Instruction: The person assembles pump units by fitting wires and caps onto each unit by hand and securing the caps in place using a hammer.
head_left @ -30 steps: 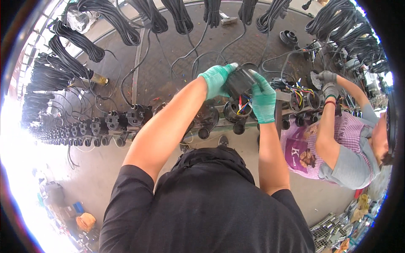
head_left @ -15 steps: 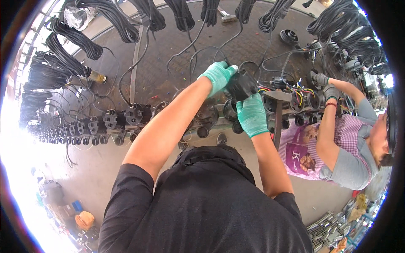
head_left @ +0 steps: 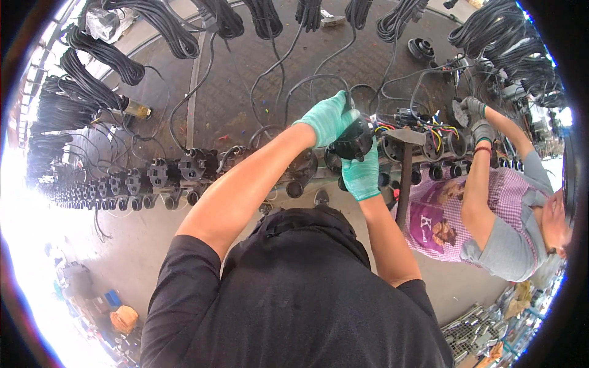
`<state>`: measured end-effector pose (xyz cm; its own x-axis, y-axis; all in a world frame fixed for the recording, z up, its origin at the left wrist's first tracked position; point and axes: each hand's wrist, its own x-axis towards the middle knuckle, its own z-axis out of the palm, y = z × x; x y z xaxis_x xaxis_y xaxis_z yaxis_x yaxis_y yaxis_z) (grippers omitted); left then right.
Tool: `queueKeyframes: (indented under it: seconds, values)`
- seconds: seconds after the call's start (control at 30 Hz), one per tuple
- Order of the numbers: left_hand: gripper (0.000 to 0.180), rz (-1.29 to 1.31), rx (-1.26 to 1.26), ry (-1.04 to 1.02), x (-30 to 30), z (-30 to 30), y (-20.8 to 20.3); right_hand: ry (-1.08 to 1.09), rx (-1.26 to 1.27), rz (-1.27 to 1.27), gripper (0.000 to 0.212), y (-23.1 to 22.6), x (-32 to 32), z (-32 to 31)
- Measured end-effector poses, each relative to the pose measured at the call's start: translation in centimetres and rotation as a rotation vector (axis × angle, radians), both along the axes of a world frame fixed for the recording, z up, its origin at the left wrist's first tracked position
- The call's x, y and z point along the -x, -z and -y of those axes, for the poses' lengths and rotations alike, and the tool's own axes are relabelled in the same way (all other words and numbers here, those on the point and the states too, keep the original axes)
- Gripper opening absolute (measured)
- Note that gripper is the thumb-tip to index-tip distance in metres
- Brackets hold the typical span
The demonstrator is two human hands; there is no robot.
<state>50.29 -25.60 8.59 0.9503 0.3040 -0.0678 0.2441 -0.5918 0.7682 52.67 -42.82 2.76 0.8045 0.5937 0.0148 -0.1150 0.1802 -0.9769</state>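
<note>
Both my hands are in pale green gloves. My left hand is closed on the upper side of a black round plastic housing, at the place where a black cable runs into it. From below, my right hand grips the same housing, its fingers partly hidden behind it. The housing is tilted, with its round end toward me. Just right of it lies a hammer, its handle pointing toward me. Further right is an open housing with coloured wires showing.
A long row of similar black housings lines the near table edge. Coiled black cables ring the dark tabletop. At the right a co-worker's gloved hands work close by. A black round part lies at the back.
The housing has been tipped and lowered slightly toward me, so its round end now shows. My left hand has shifted a little right and down with it.
</note>
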Motion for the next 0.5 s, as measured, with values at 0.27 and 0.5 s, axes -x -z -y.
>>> queueKeyframes:
  seconds: [0.27, 0.5]
  values:
    - [0.038, 0.072, -0.137, -0.035, -0.2, -0.1, 1.1, -0.132, 0.390, 0.428, 0.057, 1.9, -0.8, 3.1]
    - [0.037, 0.089, -0.165, -0.011, 0.2, 0.6, 0.7, 0.028, 0.456, 0.414, 0.060, 3.1, 0.1, 3.0]
